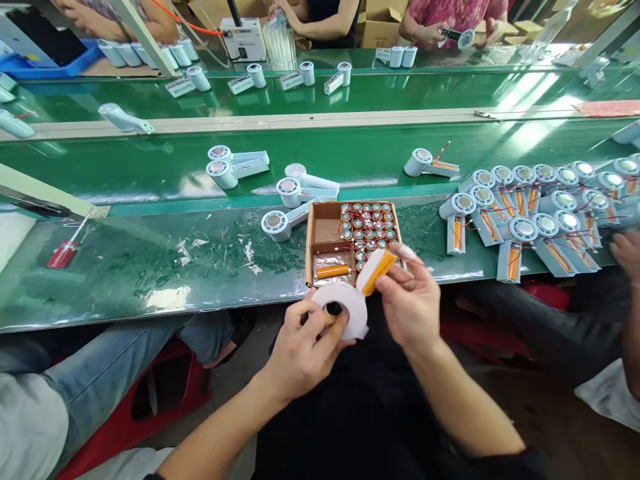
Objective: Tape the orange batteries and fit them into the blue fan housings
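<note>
My left hand [310, 340] grips a roll of white tape [353, 308], with fingers through its core. In my right hand [411, 297] is an orange battery [380, 272], pinched between thumb and fingers, with a white strip along its side. The strip's lower end meets the roll's upper edge. Just beyond my hands stands a cardboard box [309, 243] with dividers. Several batteries [367, 225] with red wires stand upright in its right part, and a single orange battery [333, 271] lies in the near left compartment.
Pale blue fan housings [276, 225] lie left of the box. Many more housings with orange batteries [523, 230] crowd the bench at right. A red screwdriver [64, 253] lies at far left. Co-workers sit on both sides and across the green conveyor [345, 147].
</note>
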Tool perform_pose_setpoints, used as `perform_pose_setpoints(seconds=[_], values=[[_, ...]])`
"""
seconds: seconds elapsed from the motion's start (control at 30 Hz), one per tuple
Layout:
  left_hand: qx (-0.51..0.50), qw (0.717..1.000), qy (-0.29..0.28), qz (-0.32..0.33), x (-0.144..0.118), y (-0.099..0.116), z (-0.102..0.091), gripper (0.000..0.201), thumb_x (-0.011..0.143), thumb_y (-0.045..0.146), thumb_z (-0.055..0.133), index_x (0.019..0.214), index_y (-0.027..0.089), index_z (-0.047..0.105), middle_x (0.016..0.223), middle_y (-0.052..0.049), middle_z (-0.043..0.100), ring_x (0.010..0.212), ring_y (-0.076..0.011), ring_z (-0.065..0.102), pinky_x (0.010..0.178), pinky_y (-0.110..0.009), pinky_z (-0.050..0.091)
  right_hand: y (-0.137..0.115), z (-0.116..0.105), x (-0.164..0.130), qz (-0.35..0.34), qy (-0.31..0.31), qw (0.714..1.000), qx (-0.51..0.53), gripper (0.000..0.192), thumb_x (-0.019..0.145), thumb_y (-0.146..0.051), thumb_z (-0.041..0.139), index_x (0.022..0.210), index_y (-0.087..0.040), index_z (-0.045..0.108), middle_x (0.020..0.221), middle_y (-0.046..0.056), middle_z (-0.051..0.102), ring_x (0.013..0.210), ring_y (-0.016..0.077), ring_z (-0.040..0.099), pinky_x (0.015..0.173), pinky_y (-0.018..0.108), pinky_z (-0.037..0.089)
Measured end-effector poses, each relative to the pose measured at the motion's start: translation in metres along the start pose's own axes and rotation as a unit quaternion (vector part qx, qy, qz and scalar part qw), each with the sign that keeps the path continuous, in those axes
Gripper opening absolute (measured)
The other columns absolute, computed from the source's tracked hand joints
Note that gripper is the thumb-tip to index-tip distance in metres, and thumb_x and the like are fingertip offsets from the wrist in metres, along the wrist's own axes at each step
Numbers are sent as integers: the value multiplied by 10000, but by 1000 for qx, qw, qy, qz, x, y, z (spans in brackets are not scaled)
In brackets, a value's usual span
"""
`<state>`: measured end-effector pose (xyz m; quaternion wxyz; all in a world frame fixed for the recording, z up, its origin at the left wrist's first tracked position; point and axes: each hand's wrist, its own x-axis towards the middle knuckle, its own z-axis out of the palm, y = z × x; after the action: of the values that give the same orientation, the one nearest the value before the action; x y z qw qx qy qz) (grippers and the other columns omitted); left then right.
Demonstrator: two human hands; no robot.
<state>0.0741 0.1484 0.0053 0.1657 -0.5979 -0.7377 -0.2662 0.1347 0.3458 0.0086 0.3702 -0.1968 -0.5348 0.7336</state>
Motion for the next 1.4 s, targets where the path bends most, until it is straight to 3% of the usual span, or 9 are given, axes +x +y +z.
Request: perform_pose_setpoints(seconds=[0.1, 0.2, 0.33, 0.47, 0.7, 0.97, 1.1, 1.27, 1.4], values=[[-17, 999, -35, 16, -30, -22, -4, 350, 848, 186, 728, 1194, 235, 707, 873, -45, 698, 921, -227, 609, 1081, -513, 551, -40, -45, 56, -148, 65, 986, -32, 385, 897, -297, 767, 1271, -352, 691, 1366, 18, 669, 1305, 253, 619, 1114, 405, 520], [125, 985, -11, -118, -72, -90, -24, 340, 867, 189, 669, 1202, 240, 708, 981, -100, 712, 998, -289, 616, 1011, -569, 535, -74, -96, 91, -248, 111, 958, -92, 325, 976, -346, 673, 1280, -458, 701, 1455, -53, 604, 1431, 239, 492, 1199, 381, 398], [129, 961, -5, -243, -99, -173, -49, 380, 912, 366, 620, 1267, 243, 680, 1176, -133, 702, 1210, -377, 569, 1058, -607, 478, -71, -122, 72, -139, 124, 971, -149, 388, 941, -385, 703, 1296, -538, 665, 1457, -42, 605, 1382, 289, 543, 1180, 440, 443], [86, 964, 36, -249, -30, -204, -42, 355, 957, 393, 565, 1265, 270, 693, 1211, -99, 696, 1217, -308, 590, 1111, -518, 466, -39, -118, 49, -47, 147, 984, -84, 496, 825, -366, 804, 1303, -413, 682, 1341, 50, 686, 1237, 324, 663, 1146, 536, 484], [45, 956, -267, -111, 168, -258, 16, 339, 930, 430, 545, 1143, 312, 782, 1363, -63, 622, 1192, -278, 576, 1100, -450, 460, -27, -130, 43, -7, 144, 989, -12, 520, 793, -317, 874, 1286, -342, 708, 1219, 83, 740, 1190, 294, 695, 981, 403, 619], [133, 951, -280, -17, 196, -282, 17, 301, 928, 328, 548, 1130, 300, 769, 1286, -100, 567, 957, -248, 605, 954, -447, 525, -23, -197, 17, 73, 257, 962, -55, 564, 724, -352, 909, 1261, -323, 734, 1192, 117, 746, 1152, 341, 709, 928, 397, 651], [148, 965, -218, -14, 259, -273, 40, 354, 921, 279, 569, 1238, 266, 726, 1370, -142, 471, 1175, -346, 527, 969, -537, 528, -38, -177, 64, 27, 196, 978, -59, 635, 730, -343, 915, 1320, -336, 681, 1134, 113, 760, 1088, 363, 732, 842, 460, 681], [182, 905, -385, -22, 329, -238, 115, 348, 823, 157, 631, 1142, 205, 762, 1459, -170, 468, 1310, -393, 458, 951, -484, 549, -47, -99, 177, -83, -48, 992, -83, 473, 827, -312, 870, 1248, -300, 655, 1140, 73, 760, 1051, 293, 744, 891, 446, 657], [171, 877, -447, -30, 341, -235, 146, 223, 786, 172, 656, 959, 164, 795, 1138, -182, 704, 1119, -342, 617, 955, -451, 525, -24, -62, 255, -72, -177, 968, -160, 440, 833, -296, 825, 1228, -249, 636, 1111, 57, 763, 1041, 246, 743, 933, 400, 633]])
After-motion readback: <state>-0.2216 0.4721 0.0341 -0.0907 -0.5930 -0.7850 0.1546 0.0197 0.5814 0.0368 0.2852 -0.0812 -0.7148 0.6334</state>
